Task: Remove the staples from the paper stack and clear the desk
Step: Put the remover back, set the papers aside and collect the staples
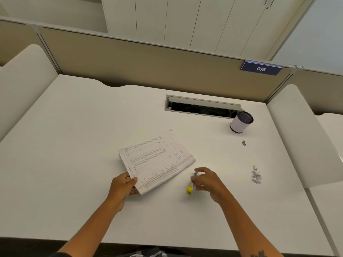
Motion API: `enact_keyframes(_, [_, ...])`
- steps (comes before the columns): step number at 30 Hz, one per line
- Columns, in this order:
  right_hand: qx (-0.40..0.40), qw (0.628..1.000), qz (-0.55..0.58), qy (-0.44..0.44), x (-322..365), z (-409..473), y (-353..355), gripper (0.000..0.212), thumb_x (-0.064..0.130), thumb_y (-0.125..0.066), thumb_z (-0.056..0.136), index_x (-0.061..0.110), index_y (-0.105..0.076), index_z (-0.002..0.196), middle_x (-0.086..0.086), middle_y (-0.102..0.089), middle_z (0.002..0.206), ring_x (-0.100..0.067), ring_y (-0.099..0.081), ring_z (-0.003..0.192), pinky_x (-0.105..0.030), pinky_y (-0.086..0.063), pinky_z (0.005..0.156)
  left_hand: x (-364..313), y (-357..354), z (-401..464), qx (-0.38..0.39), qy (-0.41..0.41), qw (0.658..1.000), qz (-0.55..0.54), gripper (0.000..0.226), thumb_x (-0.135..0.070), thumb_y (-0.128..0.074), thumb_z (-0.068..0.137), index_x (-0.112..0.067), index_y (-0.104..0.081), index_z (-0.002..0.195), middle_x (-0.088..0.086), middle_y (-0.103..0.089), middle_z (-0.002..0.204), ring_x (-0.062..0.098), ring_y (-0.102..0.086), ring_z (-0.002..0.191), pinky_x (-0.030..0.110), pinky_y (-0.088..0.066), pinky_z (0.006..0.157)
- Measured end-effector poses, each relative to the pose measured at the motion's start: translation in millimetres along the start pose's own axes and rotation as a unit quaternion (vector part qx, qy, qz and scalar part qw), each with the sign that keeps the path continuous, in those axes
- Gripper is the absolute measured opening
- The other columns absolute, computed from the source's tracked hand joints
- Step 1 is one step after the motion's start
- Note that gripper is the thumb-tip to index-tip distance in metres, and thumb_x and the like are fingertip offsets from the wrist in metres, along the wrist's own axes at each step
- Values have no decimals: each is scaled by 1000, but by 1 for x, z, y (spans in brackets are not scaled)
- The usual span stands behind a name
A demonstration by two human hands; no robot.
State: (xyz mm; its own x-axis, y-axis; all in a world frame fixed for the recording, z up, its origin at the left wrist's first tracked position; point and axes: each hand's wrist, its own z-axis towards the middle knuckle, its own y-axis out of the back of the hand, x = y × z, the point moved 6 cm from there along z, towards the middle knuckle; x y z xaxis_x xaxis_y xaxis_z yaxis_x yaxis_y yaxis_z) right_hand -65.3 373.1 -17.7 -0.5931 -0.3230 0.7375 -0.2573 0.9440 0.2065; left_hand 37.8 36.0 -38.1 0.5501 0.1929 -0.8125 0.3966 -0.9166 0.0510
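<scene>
A stack of printed paper lies at an angle in the middle of the white desk. My left hand grips its near corner, thumb on top. My right hand is just right of the stack and holds a staple remover with a yellow end and a metal tip. A small pile of pulled staples lies farther right. One loose staple sits apart, beyond the pile.
A white cylindrical cup with a dark mesh inside stands at the back right. Beside it is an open cable slot in the desk. Beige partition walls enclose the back and both sides.
</scene>
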Motion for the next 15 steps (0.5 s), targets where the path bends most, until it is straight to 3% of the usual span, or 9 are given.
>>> enact_keyframes(3, [83,981,174,-27,-1,-14,-20,31,3,-76,91,9,-69,121,-19,-72,93,-30,-67,82,-39,-64,79,1,-3,0,-2,5,1000,-10,24,-5,-64,101,-14,-69,123,6,-80,108,27,-79,94,36,-67,67])
enact_keyframes(7, [128,950,281,-55,-7,-29,-44,9,4,-79,86,1,-72,90,-22,-70,95,-29,-70,81,-34,-65,77,1,-6,-1,-1,8,1000,-17,25,-5,-64,101,-15,-68,123,7,-80,110,28,-79,95,36,-67,68])
enact_keyframes(10, [157,935,311,-67,-13,-38,-58,16,3,-77,88,2,-68,75,-21,-67,85,-30,-71,84,-32,-65,73,-1,-9,-2,0,7,1000,-19,24,-4,-63,101,-15,-68,122,6,-79,108,27,-79,94,33,-66,64])
enact_keyframes(13, [202,924,319,-66,-17,-47,-70,7,4,-75,91,1,-70,89,-25,-67,91,-27,-70,80,-32,-64,73,0,-11,-3,-2,7,1000,-21,23,-4,-63,101,-15,-68,121,4,-79,105,25,-79,92,31,-65,61])
enact_keyframes(15, [247,912,322,-59,-18,-52,-78,26,8,-74,95,-1,-69,118,-26,-66,99,-25,-68,78,-32,-63,77,1,-11,-2,-2,8,1000,-21,23,-4,-64,101,-15,-68,121,3,-79,104,24,-79,90,32,-65,62])
